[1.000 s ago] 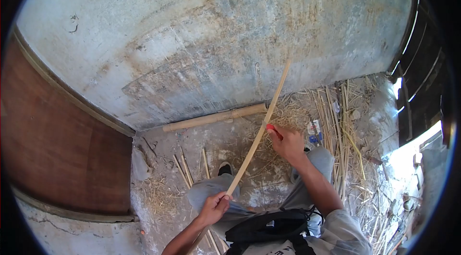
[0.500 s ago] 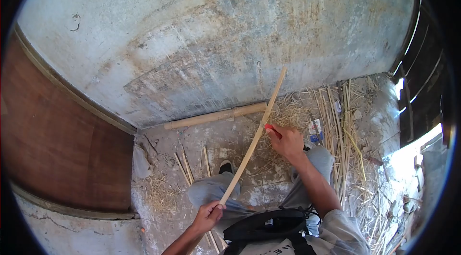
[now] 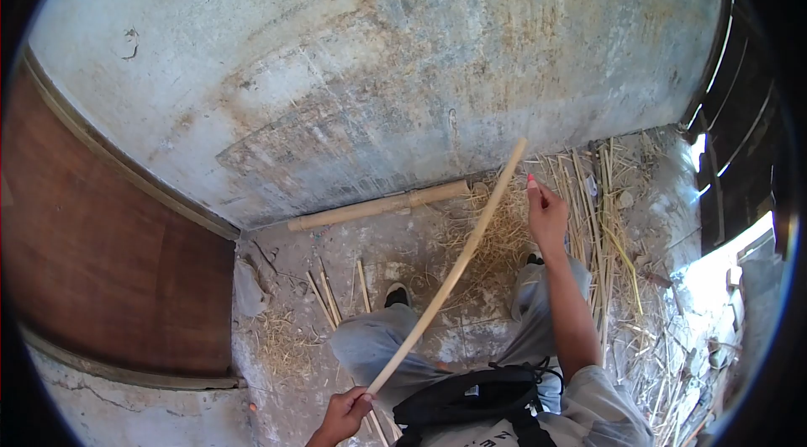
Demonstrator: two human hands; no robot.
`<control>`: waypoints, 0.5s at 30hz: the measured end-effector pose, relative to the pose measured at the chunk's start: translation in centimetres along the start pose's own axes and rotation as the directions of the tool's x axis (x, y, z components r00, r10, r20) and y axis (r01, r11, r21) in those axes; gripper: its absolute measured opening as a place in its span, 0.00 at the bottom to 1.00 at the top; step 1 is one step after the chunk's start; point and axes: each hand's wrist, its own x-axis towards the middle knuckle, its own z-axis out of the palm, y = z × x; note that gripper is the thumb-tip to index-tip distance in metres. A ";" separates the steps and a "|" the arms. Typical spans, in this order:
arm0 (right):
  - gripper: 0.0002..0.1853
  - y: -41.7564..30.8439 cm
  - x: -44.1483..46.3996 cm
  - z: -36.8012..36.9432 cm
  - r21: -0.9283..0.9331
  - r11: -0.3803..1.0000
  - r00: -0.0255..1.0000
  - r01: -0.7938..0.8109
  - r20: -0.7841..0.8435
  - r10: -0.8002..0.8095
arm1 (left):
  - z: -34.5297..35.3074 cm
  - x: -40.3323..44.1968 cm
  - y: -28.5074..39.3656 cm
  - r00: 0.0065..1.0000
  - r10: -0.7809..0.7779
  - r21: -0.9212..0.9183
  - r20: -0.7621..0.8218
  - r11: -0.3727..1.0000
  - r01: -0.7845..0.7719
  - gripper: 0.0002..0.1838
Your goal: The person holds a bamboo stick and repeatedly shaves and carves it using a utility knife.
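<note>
My left hand [image 3: 343, 415] is closed on the lower end of a long, flat bamboo strip [image 3: 462, 260], which slants up and away to the right. The strip's far end stands free in front of the wall. To the right of its upper part, and apart from it, my right hand [image 3: 549, 216] is closed around a small red tool [image 3: 531, 181]. Only a bit of red shows above the fingers; the rest, and any blade, is hidden.
A thick bamboo pole [image 3: 378, 206] lies along the foot of the stained wall [image 3: 403, 68]. Shavings [image 3: 479, 232] cover the ground ahead, and several thin strips [image 3: 598, 228] lie at the right. A brown panel [image 3: 126, 253] stands at the left.
My right hand has moved up and right, off the bamboo strip, with the red tool. My left hand has shifted down and left, and the strip's far end has swung right.
</note>
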 end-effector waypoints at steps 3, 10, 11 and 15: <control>0.22 1.5 -1.4 1.2 0.345 0.913 0.965 -0.219 0.214 0.151 | -0.5 0.5 -0.2 0.999 -0.002 -0.006 -0.035 1.000 0.001 0.10; 0.22 -4.7 -1.7 -0.4 0.439 0.763 0.804 -0.474 0.569 0.172 | -0.5 4.1 0.8 0.990 0.067 0.144 -0.125 0.988 -0.049 0.13; 0.21 -5.2 -1.7 -0.4 0.422 0.810 0.813 -0.408 0.572 0.111 | -0.6 4.7 1.1 0.985 0.092 0.144 -0.147 0.987 -0.071 0.14; 0.19 -6.3 -1.7 0.1 0.380 0.925 0.878 -0.025 0.451 -0.162 | -1.5 7.3 4.7 0.915 0.263 0.326 -0.305 0.932 -0.159 0.14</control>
